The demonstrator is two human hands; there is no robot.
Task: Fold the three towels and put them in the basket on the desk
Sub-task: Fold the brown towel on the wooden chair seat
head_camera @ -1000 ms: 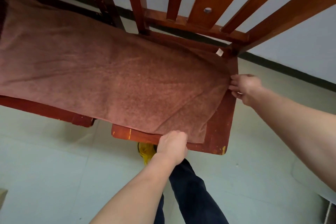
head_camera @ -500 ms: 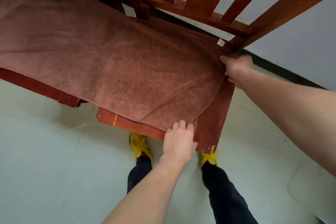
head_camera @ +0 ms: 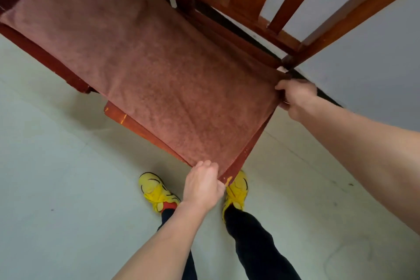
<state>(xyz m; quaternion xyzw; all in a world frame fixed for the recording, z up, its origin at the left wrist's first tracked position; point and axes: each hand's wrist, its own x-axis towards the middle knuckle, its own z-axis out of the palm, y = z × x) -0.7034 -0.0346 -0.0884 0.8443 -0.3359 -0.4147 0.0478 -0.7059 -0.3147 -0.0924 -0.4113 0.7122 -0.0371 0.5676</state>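
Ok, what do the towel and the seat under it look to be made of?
Towel: soft cloth, likely terry or microfibre; matte reddish-brown with a fine nubby pile. Seat: wood, seemingly under a glossy red-brown varnish; its edges shine, and worn spots near the corner show a paler yellow.

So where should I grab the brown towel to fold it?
Take the two corners of its near short end, coming from that end. The towel lies flat along the wooden seat, corners at the seat's edge, where the left hand and right hand pinch them.
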